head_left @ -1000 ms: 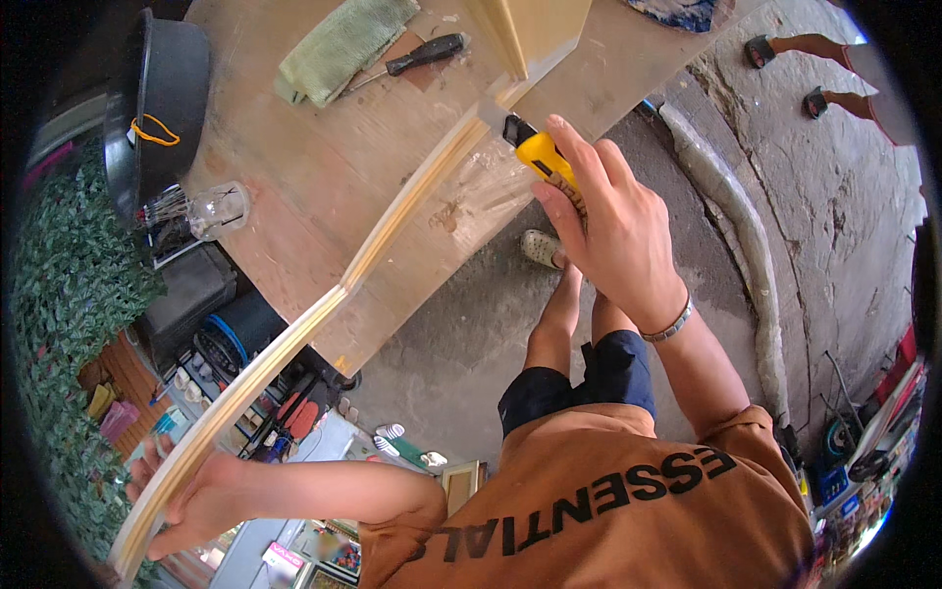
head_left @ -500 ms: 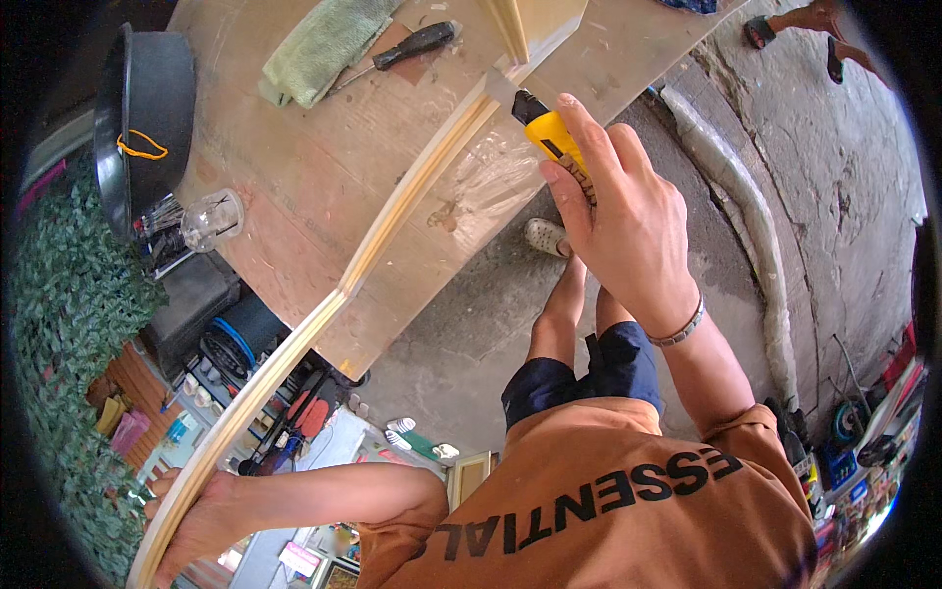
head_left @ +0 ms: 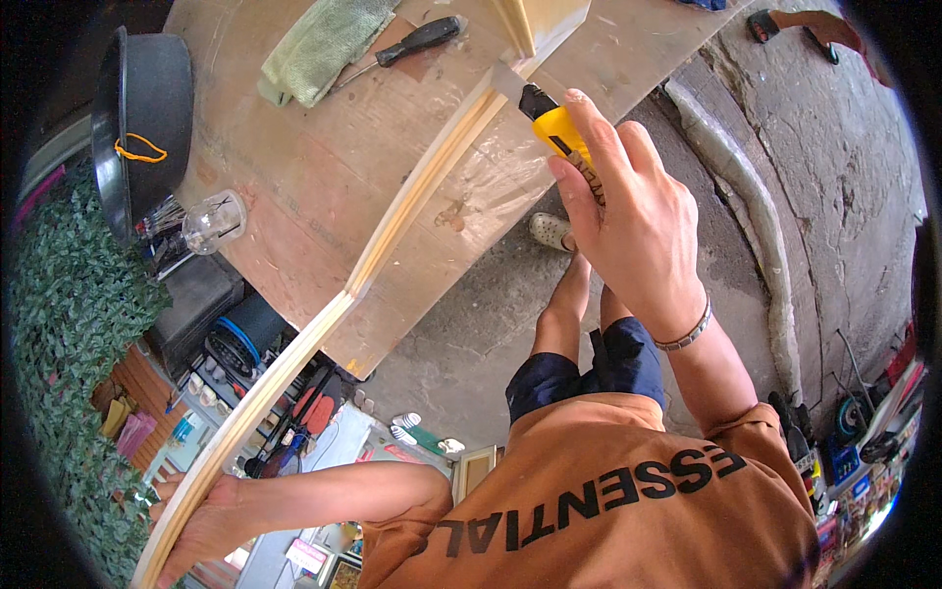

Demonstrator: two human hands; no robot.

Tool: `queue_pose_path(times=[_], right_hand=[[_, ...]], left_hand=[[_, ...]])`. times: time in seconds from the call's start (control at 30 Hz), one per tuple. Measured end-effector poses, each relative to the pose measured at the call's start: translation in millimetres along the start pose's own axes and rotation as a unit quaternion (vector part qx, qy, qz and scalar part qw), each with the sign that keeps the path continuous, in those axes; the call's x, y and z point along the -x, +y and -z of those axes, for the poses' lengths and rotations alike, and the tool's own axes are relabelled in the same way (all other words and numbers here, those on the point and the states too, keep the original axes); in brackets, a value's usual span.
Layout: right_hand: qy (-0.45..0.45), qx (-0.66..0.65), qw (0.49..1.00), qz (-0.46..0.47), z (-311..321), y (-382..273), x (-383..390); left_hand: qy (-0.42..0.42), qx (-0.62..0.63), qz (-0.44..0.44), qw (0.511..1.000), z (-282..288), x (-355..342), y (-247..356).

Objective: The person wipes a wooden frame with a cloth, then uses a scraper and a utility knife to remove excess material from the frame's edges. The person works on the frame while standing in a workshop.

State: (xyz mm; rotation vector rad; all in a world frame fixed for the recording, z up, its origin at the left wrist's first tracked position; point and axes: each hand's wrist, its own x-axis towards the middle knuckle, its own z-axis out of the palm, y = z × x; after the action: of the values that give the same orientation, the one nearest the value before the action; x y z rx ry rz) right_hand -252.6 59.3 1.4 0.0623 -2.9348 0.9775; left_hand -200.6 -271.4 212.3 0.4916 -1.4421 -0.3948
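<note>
My right hand [head_left: 643, 211] is closed round a yellow and black utility knife [head_left: 561, 133]. Its wide metal blade points up and left, against the pale wooden strip [head_left: 432, 177] close to where the strip meets a larger wooden piece [head_left: 554, 39]. Whether the edge is cutting in cannot be made out. At the lower left my left hand [head_left: 201, 530] grips the strip's near end, fingers wrapped behind it and partly hidden. The strip runs diagonally across the brown-topped table [head_left: 285, 216] and overhangs its near corner.
On the table lie a green towel [head_left: 319, 49] and a black-handled screwdriver [head_left: 422, 41]. A clear plastic cup [head_left: 214, 221] and black basin [head_left: 157, 118] stand at the left edge. A long wrapped roll [head_left: 751, 196] lies on the floor; another person's foot [head_left: 760, 26] shows at top right.
My right hand and the knife have shifted slightly right, the blade still at the strip. The strip has moved slightly right with my left hand. The other person's feet have shifted at top right.
</note>
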Motion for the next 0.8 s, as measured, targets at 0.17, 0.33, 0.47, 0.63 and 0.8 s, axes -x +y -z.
queue_pose_path(times=[0.17,0.33,0.47,0.63,0.8], right_hand=[[0.012,0.003,1.000,0.004,-1.1,-1.3,-1.1],[0.002,-0.001,1.000,-0.004,-0.8,-1.5,-0.4],[0.007,-0.001,1.000,0.002,-2.6,-1.0,-2.5],[0.008,-0.006,1.000,0.002,-1.9,0.0,-1.0],[0.016,0.002,1.000,0.018,-5.4,0.4,-4.7]], left_hand=[[0.001,0.006,-0.012,1.000,1.8,-6.3,-6.3],[-0.027,0.056,0.024,0.998,12.1,-19.6,-16.2],[-0.031,0.063,0.026,0.997,13.3,-23.3,-18.4],[-0.038,0.069,0.021,0.997,16.3,-31.7,-23.6],[-0.036,0.024,0.013,0.999,13.4,-23.3,-16.0]])
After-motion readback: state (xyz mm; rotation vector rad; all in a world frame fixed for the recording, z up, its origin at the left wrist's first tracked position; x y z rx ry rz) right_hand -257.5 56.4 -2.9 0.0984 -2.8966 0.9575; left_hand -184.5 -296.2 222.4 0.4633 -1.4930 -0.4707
